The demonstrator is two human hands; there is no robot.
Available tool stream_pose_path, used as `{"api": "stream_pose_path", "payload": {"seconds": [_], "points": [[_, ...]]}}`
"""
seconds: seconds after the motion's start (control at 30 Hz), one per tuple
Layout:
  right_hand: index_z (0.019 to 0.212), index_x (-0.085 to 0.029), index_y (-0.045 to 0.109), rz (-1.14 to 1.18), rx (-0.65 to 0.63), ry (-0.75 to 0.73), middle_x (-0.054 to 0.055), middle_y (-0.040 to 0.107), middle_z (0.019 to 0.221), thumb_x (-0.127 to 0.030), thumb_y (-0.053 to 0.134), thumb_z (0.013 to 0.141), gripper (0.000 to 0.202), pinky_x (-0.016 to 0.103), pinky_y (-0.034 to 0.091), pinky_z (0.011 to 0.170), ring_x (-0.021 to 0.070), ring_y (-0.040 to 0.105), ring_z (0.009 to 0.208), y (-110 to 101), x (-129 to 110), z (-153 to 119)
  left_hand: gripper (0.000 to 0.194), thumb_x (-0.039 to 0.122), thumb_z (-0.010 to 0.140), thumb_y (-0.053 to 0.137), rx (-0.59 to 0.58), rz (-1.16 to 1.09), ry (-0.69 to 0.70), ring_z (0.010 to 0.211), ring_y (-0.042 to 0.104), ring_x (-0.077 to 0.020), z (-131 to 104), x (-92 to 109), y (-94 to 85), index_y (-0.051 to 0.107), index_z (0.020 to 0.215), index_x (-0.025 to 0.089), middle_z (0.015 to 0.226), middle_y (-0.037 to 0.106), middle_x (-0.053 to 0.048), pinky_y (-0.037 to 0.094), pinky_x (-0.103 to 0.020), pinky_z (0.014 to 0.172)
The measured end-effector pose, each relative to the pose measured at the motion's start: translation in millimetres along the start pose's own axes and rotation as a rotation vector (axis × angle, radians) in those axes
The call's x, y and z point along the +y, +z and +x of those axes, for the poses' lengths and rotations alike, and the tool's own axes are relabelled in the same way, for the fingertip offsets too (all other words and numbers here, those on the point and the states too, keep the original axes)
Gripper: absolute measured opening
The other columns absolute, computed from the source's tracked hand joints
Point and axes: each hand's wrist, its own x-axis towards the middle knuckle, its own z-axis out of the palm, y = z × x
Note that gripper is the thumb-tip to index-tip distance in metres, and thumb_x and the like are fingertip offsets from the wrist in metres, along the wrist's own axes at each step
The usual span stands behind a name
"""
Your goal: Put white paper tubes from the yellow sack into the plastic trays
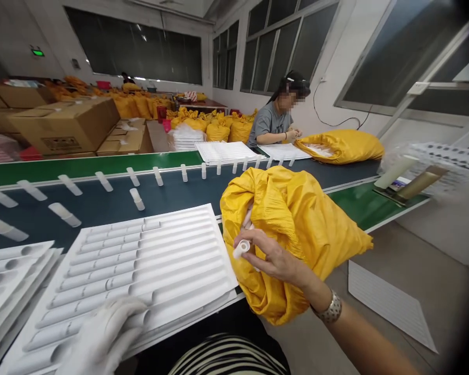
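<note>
My left hand [111,330], in a white glove, curls its fingers over a white plastic tube [143,317] at the near side of a ridged white tray [183,255]. Rows of similar tubes [101,260] fill the tray's left part. My bare right hand [275,258], with a metal band at the wrist, pinches a short white tube [241,249], its hollow end towards me. Just behind that hand, a yellow woven sack [289,213] lies with its mouth to the left and pale pieces inside.
White tubes stand spaced along the dark conveyor belt [172,200]. More stacked trays [11,297] lie at left. Across the belt a co-worker [271,122] sits near another yellow sack [344,146]. A loose white sheet [391,302] lies on the floor, right.
</note>
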Motion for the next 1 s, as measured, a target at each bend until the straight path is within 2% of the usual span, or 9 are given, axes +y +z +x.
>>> {"api": "stream_pose_path", "payload": {"seconds": [0.17,0.3,0.4,0.5,0.6,0.7,0.77,0.87,1.0], "points": [[0.139,-0.022,0.05,0.046,-0.249,-0.065,0.008,0.063,0.115,-0.038,0.05,0.106,0.037,0.033,0.049,0.093,0.0196,0.06,0.104,35.6,-17.7,24.0,0.015,0.034,0.098,0.052,-0.064,-0.274,-0.174,0.097,0.069,-0.0214,20.7,38.1,-5.3,0.056,0.112,0.028,0.107,0.069,-0.003,0.056,-0.032,0.089],[0.113,-0.016,0.061,0.042,-0.196,-0.133,0.006,0.066,0.098,-0.045,0.066,0.096,0.033,0.031,0.049,0.084,0.0197,0.061,0.09,58.0,-20.1,42.1,0.02,0.04,0.101,0.046,-0.195,-0.503,-0.298,0.099,0.067,-0.0192,51.9,79.6,-14.2,0.059,0.108,0.027,0.104,0.069,-0.001,0.053,-0.028,0.092],[0.099,-0.016,0.063,0.012,-0.183,-0.188,0.005,0.067,0.09,-0.045,0.066,0.096,0.029,0.031,0.048,0.081,0.0188,0.06,0.083,56.3,-18.9,46.5,0.027,0.044,0.099,0.046,-0.313,-0.613,-0.383,0.101,0.067,-0.0207,66.4,95.6,-17.1,0.064,0.106,0.025,0.106,0.071,-0.001,0.052,-0.028,0.094],[0.097,-0.015,0.066,-0.002,-0.242,-0.147,0.005,0.069,0.087,-0.046,0.065,0.096,0.031,0.03,0.047,0.077,0.0189,0.062,0.081,47.0,-20.4,46.2,0.026,0.044,0.098,0.05,-0.363,-0.671,-0.39,0.103,0.066,-0.021,69.9,99.0,-8.5,0.065,0.108,0.025,0.108,0.071,-0.001,0.05,-0.029,0.094],[0.096,-0.016,0.067,0.067,-0.366,-0.007,0.002,0.068,0.081,-0.047,0.064,0.097,0.032,0.025,0.046,0.066,0.0162,0.063,0.073,39.0,-22.5,44.1,0.022,0.039,0.098,0.052,-0.318,-0.692,-0.352,0.106,0.064,-0.02,68.4,99.8,4.7,0.063,0.112,0.027,0.11,0.071,0.001,0.048,-0.028,0.097],[0.12,-0.019,0.061,0.12,-0.389,0.049,0.004,0.068,0.107,-0.051,0.074,0.087,0.048,0.025,0.049,0.076,0.017,0.063,0.087,31.5,-20.9,38.2,0.023,0.04,0.098,0.052,-0.288,-0.706,-0.365,0.11,0.063,-0.0202,68.2,99.7,10.1,0.063,0.114,0.027,0.114,0.07,0.001,0.045,-0.03,0.099],[0.128,-0.02,0.054,0.097,-0.365,0.049,0.006,0.063,0.119,-0.049,0.076,0.087,0.055,0.026,0.049,0.083,0.0178,0.061,0.094,27.0,-17.8,31.6,0.024,0.043,0.098,0.052,-0.308,-0.69,-0.407,0.106,0.063,-0.0208,69.1,98.6,9.8,0.063,0.112,0.026,0.11,0.069,0.001,0.047,-0.03,0.096],[0.115,-0.018,0.056,0.047,-0.345,0.08,0.004,0.063,0.101,-0.04,0.061,0.1,0.026,0.025,0.047,0.074,0.0157,0.059,0.083,24.6,-13.3,21.3,0.028,0.047,0.098,0.051,-0.327,-0.668,-0.449,0.093,0.063,-0.0209,68.6,98.4,11.5,0.062,0.11,0.025,0.099,0.068,0.0,0.049,-0.032,0.087],[0.111,-0.017,0.057,0.082,-0.355,0.095,0.001,0.059,0.084,-0.042,0.055,0.103,0.027,0.024,0.044,0.066,0.0145,0.056,0.071,30.0,-10.8,14.1,0.027,0.043,0.096,0.053,-0.208,-0.652,-0.417,0.108,0.062,-0.0232,65.5,103.6,19.8,0.06,0.115,0.025,0.113,0.067,-0.002,0.046,-0.035,0.1]]}}
